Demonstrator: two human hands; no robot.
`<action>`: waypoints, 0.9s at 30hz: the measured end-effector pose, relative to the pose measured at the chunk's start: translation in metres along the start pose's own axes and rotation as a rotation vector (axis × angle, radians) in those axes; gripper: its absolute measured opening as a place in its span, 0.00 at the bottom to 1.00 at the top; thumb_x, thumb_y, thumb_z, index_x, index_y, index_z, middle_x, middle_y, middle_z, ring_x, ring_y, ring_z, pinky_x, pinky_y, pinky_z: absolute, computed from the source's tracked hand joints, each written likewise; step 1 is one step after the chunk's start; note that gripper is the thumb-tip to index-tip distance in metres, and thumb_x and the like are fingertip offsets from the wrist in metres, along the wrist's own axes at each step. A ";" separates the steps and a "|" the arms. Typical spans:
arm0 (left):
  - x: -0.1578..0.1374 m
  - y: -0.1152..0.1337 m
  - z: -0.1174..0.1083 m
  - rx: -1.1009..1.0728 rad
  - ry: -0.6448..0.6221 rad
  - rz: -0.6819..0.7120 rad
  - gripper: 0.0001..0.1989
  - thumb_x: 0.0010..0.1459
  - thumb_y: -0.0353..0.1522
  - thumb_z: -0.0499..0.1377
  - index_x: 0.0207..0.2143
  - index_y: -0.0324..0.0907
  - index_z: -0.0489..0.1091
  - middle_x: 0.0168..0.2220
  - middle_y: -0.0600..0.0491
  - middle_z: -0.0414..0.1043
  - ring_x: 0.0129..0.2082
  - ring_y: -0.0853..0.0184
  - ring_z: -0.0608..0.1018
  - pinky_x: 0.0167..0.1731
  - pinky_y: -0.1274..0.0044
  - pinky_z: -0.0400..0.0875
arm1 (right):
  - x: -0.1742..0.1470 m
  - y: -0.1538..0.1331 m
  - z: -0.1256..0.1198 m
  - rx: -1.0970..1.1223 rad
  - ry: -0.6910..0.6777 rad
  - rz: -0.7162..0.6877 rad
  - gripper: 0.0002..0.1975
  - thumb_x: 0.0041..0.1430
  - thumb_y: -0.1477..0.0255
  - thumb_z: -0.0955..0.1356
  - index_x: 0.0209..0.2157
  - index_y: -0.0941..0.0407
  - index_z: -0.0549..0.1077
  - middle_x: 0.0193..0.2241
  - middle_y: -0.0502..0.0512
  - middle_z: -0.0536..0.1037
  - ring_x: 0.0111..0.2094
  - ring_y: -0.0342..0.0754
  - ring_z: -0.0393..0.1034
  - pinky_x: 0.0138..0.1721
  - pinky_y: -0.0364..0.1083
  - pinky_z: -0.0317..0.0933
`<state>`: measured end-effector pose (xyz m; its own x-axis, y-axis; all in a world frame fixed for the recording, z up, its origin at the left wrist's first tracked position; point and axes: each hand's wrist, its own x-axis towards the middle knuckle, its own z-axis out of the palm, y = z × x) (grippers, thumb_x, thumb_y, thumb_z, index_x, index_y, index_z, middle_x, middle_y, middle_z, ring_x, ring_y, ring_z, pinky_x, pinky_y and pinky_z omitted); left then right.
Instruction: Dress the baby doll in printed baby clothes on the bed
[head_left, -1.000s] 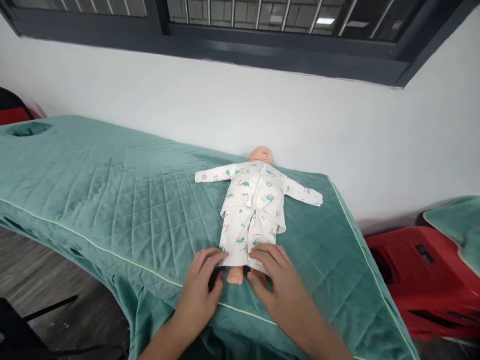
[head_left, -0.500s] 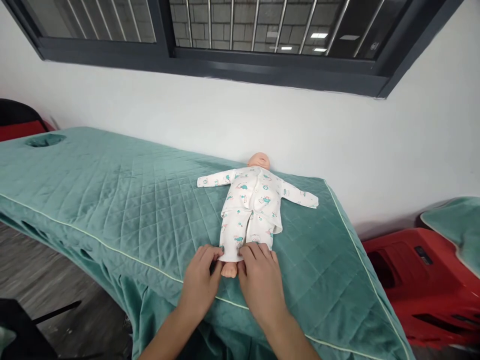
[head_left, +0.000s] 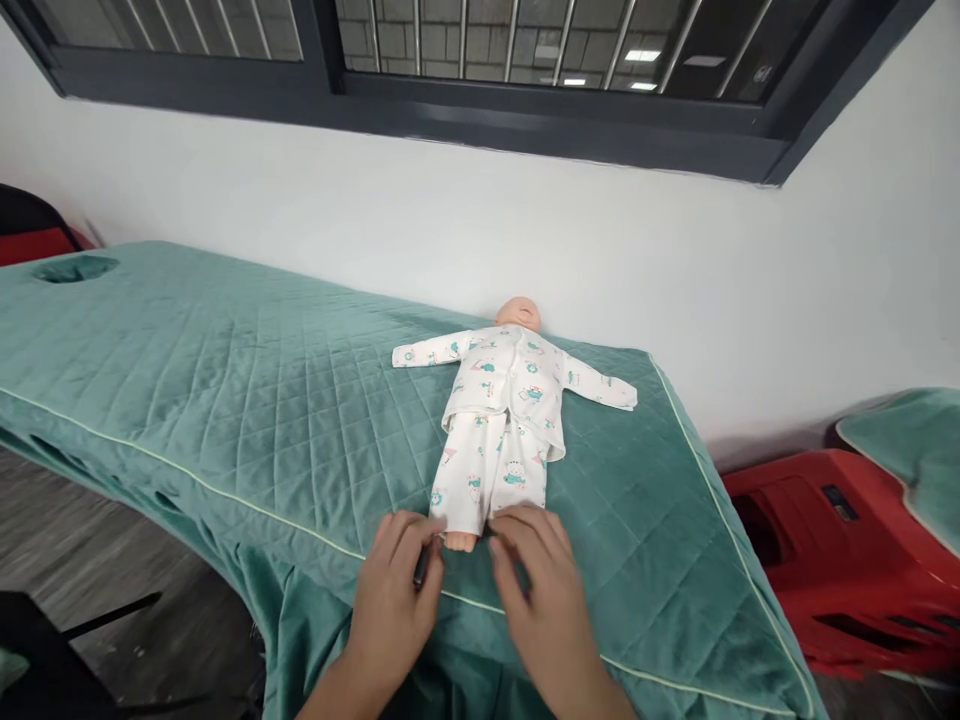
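Observation:
A baby doll [head_left: 523,312] lies on its back on a green quilted bed cover. It wears a white printed shirt [head_left: 510,375] with both sleeves spread out, and matching trousers [head_left: 469,480]. One bare foot [head_left: 460,541] shows its toes below the hem of the left-hand trouser leg; the other foot is hidden. My left hand [head_left: 397,575] pinches the outer edge of that hem between thumb and fingers. At the inner edge of the same hem is my right hand [head_left: 544,585], its thumb apart from its curled fingers, fingertips close to the cloth.
The quilted bed [head_left: 300,380] runs along a white wall [head_left: 300,200] under a barred window [head_left: 480,100]. To the right stand stacked red plastic stools [head_left: 832,540] with a green cloth [head_left: 911,450] on top. A face hole [head_left: 75,268] is at the bed's far left.
The trouser hem has come down over the foot, leaving only toes showing. Both hands have moved slightly toward me, and my right thumb has parted from the hem.

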<state>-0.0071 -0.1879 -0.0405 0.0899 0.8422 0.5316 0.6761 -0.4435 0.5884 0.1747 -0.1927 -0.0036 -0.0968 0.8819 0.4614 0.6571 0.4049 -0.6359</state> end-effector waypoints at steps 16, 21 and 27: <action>0.051 0.034 0.035 0.263 -0.067 0.225 0.09 0.60 0.23 0.56 0.39 0.43 0.73 0.52 0.47 0.72 0.61 0.52 0.66 0.54 0.58 0.68 | -0.003 0.039 -0.006 -0.036 -0.001 0.228 0.06 0.63 0.75 0.62 0.35 0.55 0.70 0.32 0.54 0.73 0.33 0.48 0.68 0.34 0.46 0.64; 0.044 0.036 0.024 0.085 -0.034 0.196 0.07 0.62 0.26 0.56 0.40 0.43 0.72 0.51 0.47 0.73 0.60 0.54 0.67 0.55 0.58 0.69 | -0.002 0.028 -0.025 -0.033 0.022 0.107 0.06 0.64 0.77 0.62 0.35 0.55 0.70 0.32 0.53 0.73 0.33 0.46 0.69 0.34 0.44 0.64; 0.036 0.038 0.017 0.066 -0.039 0.205 0.07 0.63 0.27 0.55 0.41 0.43 0.71 0.53 0.47 0.72 0.62 0.55 0.66 0.56 0.58 0.69 | -0.015 0.021 -0.033 -0.142 -0.023 -0.046 0.07 0.65 0.78 0.63 0.36 0.54 0.71 0.35 0.53 0.74 0.36 0.46 0.71 0.38 0.44 0.66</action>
<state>0.0342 -0.1688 -0.0093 0.2576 0.7484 0.6111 0.6872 -0.5865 0.4286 0.2148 -0.2061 -0.0032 -0.1453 0.8692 0.4727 0.7504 0.4082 -0.5199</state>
